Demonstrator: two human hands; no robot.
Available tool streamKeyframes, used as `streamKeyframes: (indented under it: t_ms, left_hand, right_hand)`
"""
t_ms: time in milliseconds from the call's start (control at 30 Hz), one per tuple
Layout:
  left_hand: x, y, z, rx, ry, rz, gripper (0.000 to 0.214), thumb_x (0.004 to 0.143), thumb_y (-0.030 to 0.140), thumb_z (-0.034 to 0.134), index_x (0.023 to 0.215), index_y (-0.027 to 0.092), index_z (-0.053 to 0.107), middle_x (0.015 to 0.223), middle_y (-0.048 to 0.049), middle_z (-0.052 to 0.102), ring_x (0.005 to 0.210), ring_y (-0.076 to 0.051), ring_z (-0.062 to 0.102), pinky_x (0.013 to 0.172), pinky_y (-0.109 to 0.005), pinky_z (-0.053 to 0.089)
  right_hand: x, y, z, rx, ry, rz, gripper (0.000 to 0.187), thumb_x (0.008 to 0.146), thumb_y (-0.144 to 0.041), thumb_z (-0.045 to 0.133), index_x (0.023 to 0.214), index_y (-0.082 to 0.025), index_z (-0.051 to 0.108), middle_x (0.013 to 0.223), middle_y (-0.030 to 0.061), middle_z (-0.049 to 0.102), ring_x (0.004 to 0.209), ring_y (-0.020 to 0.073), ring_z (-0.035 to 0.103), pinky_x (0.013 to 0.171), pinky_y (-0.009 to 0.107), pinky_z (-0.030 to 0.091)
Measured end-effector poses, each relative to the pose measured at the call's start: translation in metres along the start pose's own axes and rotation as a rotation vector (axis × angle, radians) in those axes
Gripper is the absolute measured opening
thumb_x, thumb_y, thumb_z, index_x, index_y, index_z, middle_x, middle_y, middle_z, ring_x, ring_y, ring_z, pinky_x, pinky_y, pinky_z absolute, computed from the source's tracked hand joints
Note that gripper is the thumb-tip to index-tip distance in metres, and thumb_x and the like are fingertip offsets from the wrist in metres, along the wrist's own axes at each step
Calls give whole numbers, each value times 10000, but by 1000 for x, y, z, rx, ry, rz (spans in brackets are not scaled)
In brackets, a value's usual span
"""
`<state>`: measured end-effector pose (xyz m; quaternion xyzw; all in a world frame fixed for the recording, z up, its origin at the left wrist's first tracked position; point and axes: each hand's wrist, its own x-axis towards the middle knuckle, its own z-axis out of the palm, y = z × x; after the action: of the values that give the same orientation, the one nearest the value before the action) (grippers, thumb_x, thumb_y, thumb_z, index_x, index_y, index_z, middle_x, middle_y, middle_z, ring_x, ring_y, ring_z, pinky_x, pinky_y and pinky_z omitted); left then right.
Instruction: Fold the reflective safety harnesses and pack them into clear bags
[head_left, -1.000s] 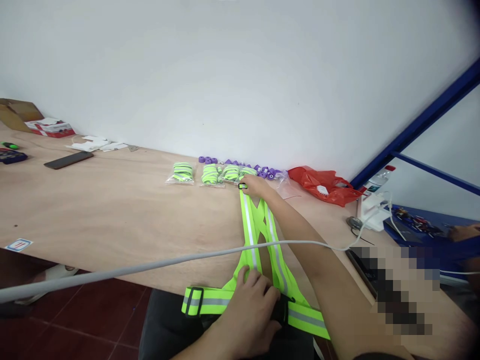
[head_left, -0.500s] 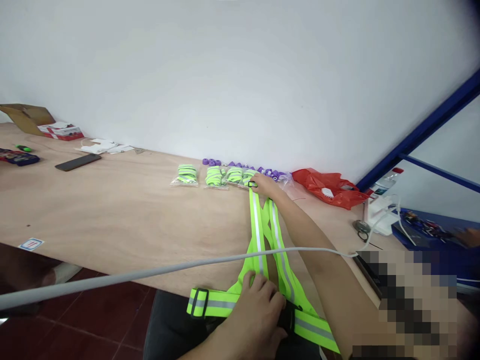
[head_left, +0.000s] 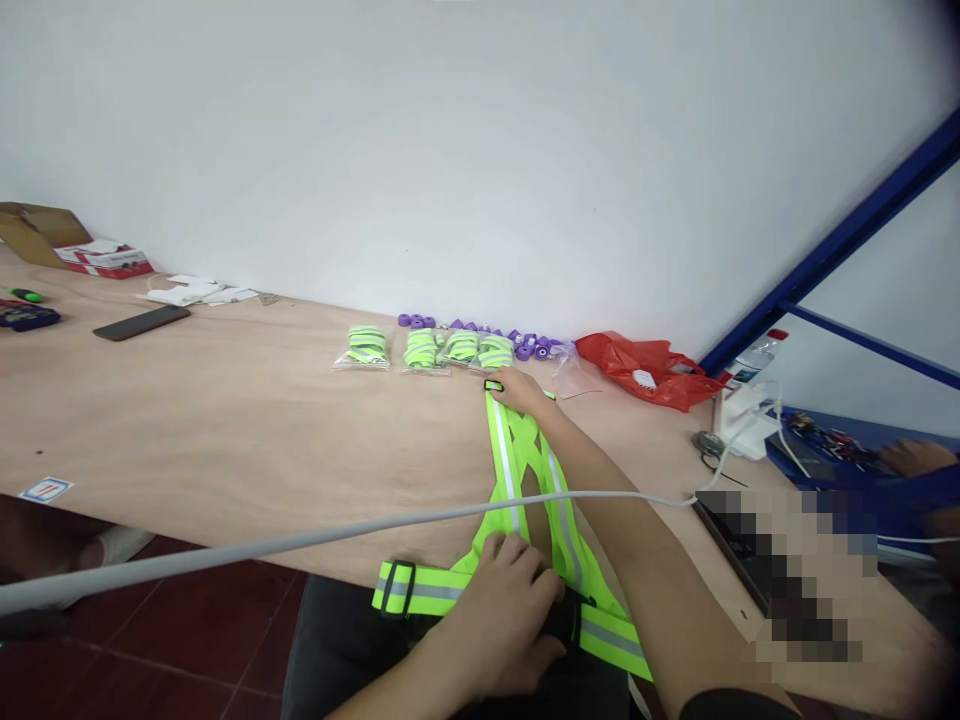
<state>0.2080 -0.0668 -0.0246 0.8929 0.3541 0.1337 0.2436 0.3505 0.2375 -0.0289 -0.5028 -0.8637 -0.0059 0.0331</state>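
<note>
A neon-yellow reflective strap vest lies stretched across the wooden table, its waist band hanging over the near edge. My right hand reaches far forward and pinches the vest's far end, by a small black buckle. My left hand presses down on the near end of the straps at the table edge, fingers curled over the fabric and a black buckle.
Several bagged folded vests and purple pieces line the wall. A red plastic bag lies right of them. A grey cable crosses the foreground. A phone and boxes sit far left. Another person's hand shows at right.
My right hand has drawn the vest's far end back toward me, away from the bagged vests. The straps now lie shorter and slacker. My left hand stays put.
</note>
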Motion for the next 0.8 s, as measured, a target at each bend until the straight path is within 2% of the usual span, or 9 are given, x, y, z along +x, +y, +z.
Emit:
streamKeyframes:
  t_ms: [133, 267, 467, 567, 633, 700, 733, 800]
  left_hand:
    - [0, -2, 2, -9, 25, 10, 426, 825, 437, 785, 1117, 212, 572, 1169, -48, 622, 1116, -280, 506, 1021, -474, 387]
    - [-3, -2, 2, 53, 34, 36, 412, 855, 432, 761, 1146, 211, 571, 1196, -58, 629, 1131, -296, 517, 1054, -518, 377]
    - [-3, -1, -1, 81, 27, 52, 379, 887, 412, 744, 1165, 213, 581, 1258, -65, 633, 1192, -301, 545, 1133, -592, 335]
    - [-3, 1, -10, 60, 55, 70, 368, 891, 396, 743, 1173, 215, 592, 1323, -73, 618, 1252, -317, 531, 1168, -630, 296]
    - [-12, 4, -20, -22, 83, 142, 305, 935, 388, 693, 1179, 229, 601, 1360, -64, 609, 1309, -302, 509, 1207, -604, 265]
    - [-31, 10, -31, -176, 72, 285, 233, 999, 381, 603, 1198, 259, 608, 1363, -31, 620, 1331, -246, 512, 1237, -501, 280]
    - [-45, 12, -36, -268, 42, 401, 215, 1027, 354, 560, 1224, 281, 606, 1335, -12, 642, 1292, -207, 550, 1225, -428, 329]
    - [-75, 16, -39, -428, 82, 491, 227, 1046, 338, 521, 1251, 328, 619, 1299, -10, 661, 1206, -186, 607, 1128, -366, 454]
  right_hand:
    - [0, -3, 2, 24, 3, 40, 332, 950, -273, 574, 1254, -255, 706, 1275, 64, 693, 1155, 240, 604, 896, 289, 469]
    - [-5, -8, 1, 33, 42, 107, 301, 969, -289, 573, 1228, -253, 722, 1270, 87, 673, 1189, 243, 584, 920, 299, 477]
    - [-28, -19, -9, 80, 119, 123, 303, 967, -313, 602, 1242, -229, 699, 1240, 105, 654, 1154, 260, 607, 928, 342, 504]
    - [-54, -25, -13, 108, 165, 94, 329, 988, -320, 573, 1286, -211, 660, 1292, 117, 638, 1195, 265, 592, 992, 377, 487]
    - [-80, -30, -15, 122, 178, 60, 345, 982, -316, 587, 1303, -200, 640, 1349, 118, 622, 1247, 265, 568, 1047, 399, 462]
    - [-112, -35, -16, 132, 171, 28, 380, 965, -309, 618, 1326, -191, 619, 1365, 117, 624, 1263, 253, 563, 1073, 399, 453]
    - [-130, -38, -17, 136, 161, 10, 389, 954, -304, 635, 1327, -197, 617, 1342, 106, 642, 1255, 243, 570, 1076, 391, 454]
    - [-168, -43, -20, 150, 175, -48, 388, 937, -288, 653, 1314, -198, 624, 1305, 112, 664, 1249, 256, 574, 1071, 419, 460]
